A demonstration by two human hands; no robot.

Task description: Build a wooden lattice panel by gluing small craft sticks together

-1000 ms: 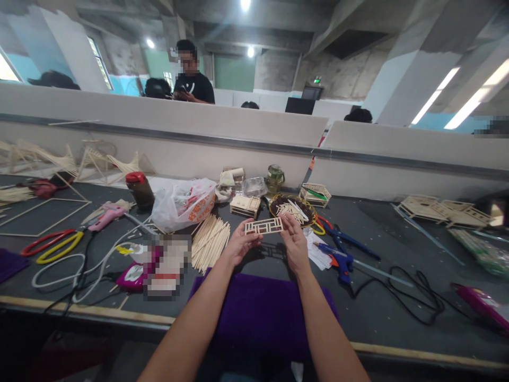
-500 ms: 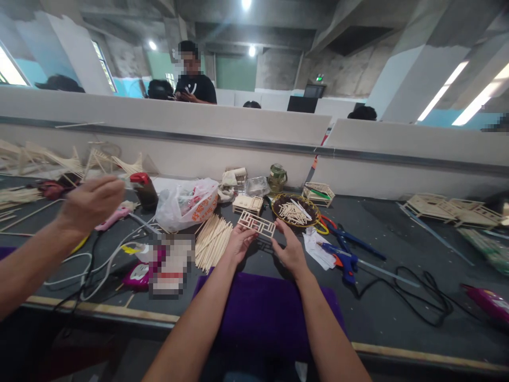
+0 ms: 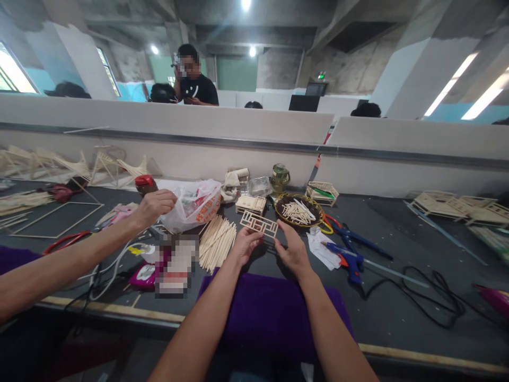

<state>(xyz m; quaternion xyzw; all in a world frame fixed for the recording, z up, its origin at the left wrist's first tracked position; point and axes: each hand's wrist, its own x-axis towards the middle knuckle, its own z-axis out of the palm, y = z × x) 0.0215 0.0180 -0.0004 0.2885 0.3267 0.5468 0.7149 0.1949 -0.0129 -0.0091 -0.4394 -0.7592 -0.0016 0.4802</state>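
Note:
A small lattice panel (image 3: pixel 259 223) of pale wooden sticks is held up, slightly tilted, above the dark table. My left hand (image 3: pixel 246 248) pinches its lower left edge between thumb and fingers. At its right end, my right hand (image 3: pixel 293 249) grips with fingertips behind the edge and thumb below. Just left of my left hand lies a pile of thin wooden sticks (image 3: pixel 217 245). Behind the panel stands a little stick-built model (image 3: pixel 250 205). A yellow-rimmed basket (image 3: pixel 279 213) of short stick pieces sits behind my right hand.
A co-worker's hand (image 3: pixel 156 207) reaches in from the left beside a plastic bag (image 3: pixel 189 209). To the right lie white paper (image 3: pixel 320 249), a blue glue gun (image 3: pixel 352 262) and a black cable (image 3: pixel 427 300). Purple cloth (image 3: pixel 274 313) covers the near edge. A low partition (image 3: pixel 199 119) runs behind.
The co-worker's hand has moved right, to the plastic bag. Both my hands keep hold of the lattice panel, nearly unmoved. The view has shifted slightly. The standing person beyond has raised a hand.

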